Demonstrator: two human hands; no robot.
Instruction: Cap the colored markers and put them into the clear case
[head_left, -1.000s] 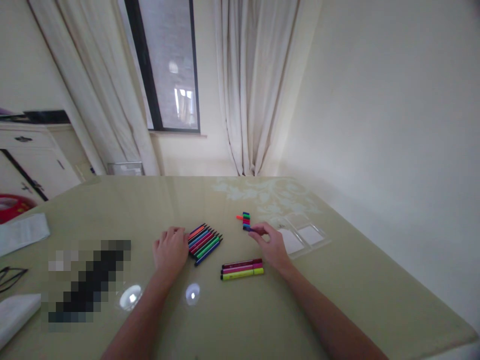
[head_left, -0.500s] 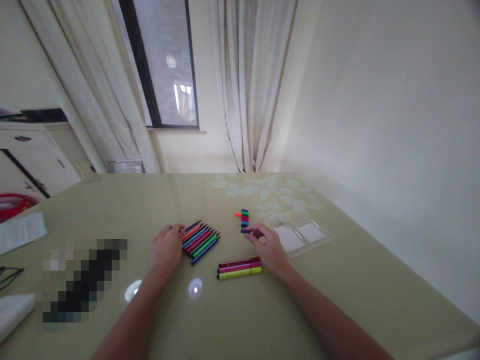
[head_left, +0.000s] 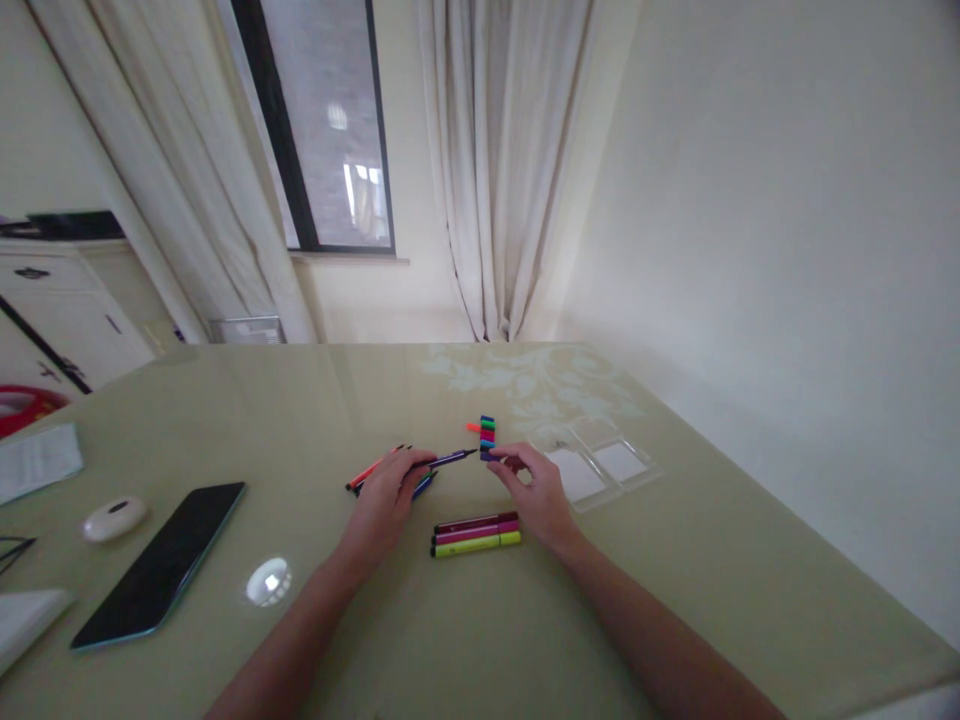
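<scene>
The purple marker [head_left: 450, 459] now hangs just above the table [head_left: 480, 620], pinched in the fingers of the left hand [head_left: 386, 497], its uncapped tip pointing right toward the purple cap [head_left: 489, 457]. Half a second ago that hand lay flat beside the row of uncapped markers [head_left: 375, 470]; it has since slid over them, covering most of the row, and lifted this one out. The right hand [head_left: 536, 492] stays nearly where it was, thumb and forefinger closed on the purple cap, just below the little stack of loose caps [head_left: 486, 432]. Tip and cap are close but not touching. Three capped markers [head_left: 475, 535], dark red, pink and yellow, lie side by side between the two wrists, unmoved. At the left, a phone [head_left: 161, 562] and a white mouse [head_left: 114, 518] show plainly now.
</scene>
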